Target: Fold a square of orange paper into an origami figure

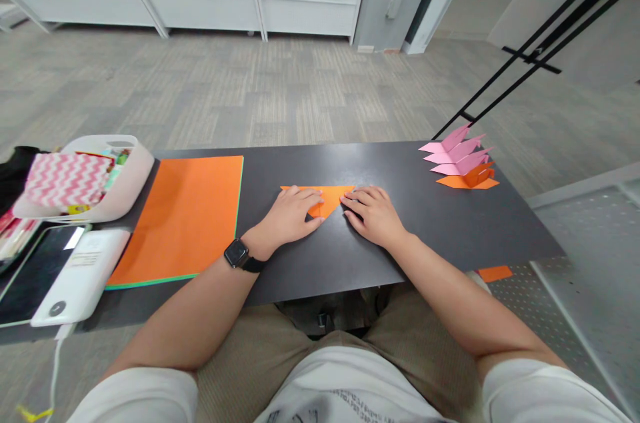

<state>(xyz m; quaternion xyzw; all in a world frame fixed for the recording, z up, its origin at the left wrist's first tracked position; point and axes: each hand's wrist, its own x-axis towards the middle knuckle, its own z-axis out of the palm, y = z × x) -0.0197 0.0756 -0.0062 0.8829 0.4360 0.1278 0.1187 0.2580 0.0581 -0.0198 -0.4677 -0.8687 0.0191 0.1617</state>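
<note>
Pressing flat on the orange paper triangle (327, 198), left hand (290, 215) and right hand (373, 213) lie open-palmed, gripping nothing. Orange sheet stack (183, 220) left of triangle, folded pink pieces (457, 155) far right.

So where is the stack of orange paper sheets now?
In the head view, the stack of orange paper sheets lies flat on the dark table, to the left of the left hand and right of the white basket.

- Bare counter (400, 236) lies open to the right of the hands, up to the folded paper pieces (463, 166) at the far right corner.
- On the left, the orange sheet stack (185, 216) lies flat, easy to pass over.
- Further left, the white basket (127, 180) and power bank (83, 276) crowd the edge.
</note>
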